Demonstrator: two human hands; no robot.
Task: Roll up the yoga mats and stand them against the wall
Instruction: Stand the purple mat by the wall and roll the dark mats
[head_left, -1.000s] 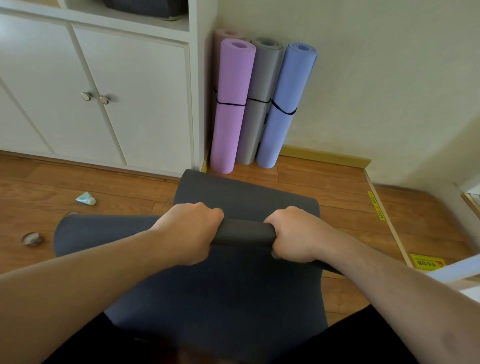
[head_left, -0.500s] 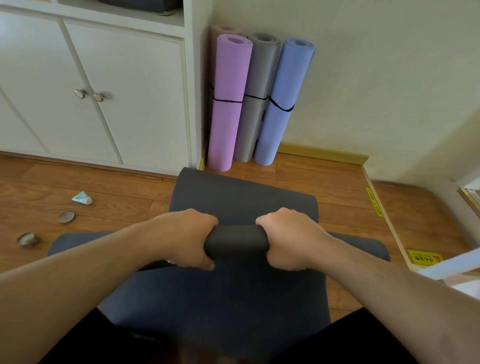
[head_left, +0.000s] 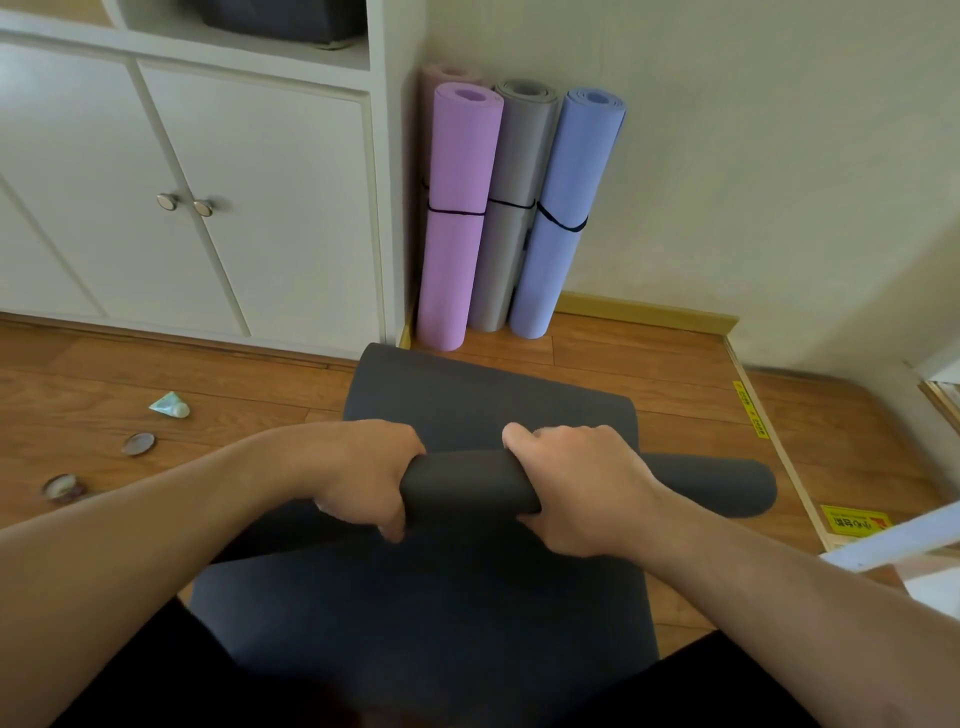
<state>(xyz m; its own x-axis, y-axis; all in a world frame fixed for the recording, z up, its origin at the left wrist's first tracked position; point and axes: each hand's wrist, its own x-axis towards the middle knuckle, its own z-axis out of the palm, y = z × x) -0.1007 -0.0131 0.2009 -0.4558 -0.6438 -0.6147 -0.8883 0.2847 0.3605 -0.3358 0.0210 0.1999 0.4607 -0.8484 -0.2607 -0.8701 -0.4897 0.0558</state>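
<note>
- The dark grey mat (head_left: 467, 400) lies on the wooden floor (head_left: 208, 384) in front of the person, and one part of it is rolled into a tube that goes across the flat part.
- The left hand (head_left: 363, 475) grips the rolled part (head_left: 467, 483) from above, with the fingers curled over it and under it.
- The right hand (head_left: 576, 483) grips the same roll just beside the left one; the thumb lies on top and the fingers wrap around the roll.
- The roll continues to the right of the right hand, and its end (head_left: 748, 486) is above the floor near a wooden strip.
- In the corner, three rolled mats stand upright and touch each other: a purple mat (head_left: 457, 218), a grey mat (head_left: 514, 208) and a blue mat (head_left: 566, 208). Each one has a thin black band around the middle.
- Behind the purple mat, a pink roll (head_left: 441, 75) is partly hidden.
- The standing mats lean on the wall (head_left: 753, 156), beside a white cabinet (head_left: 234, 208) with two round knobs.
- On the floor at the left lie some small objects: a pale green piece (head_left: 170, 405) and two round flat things (head_left: 138, 444).
</note>
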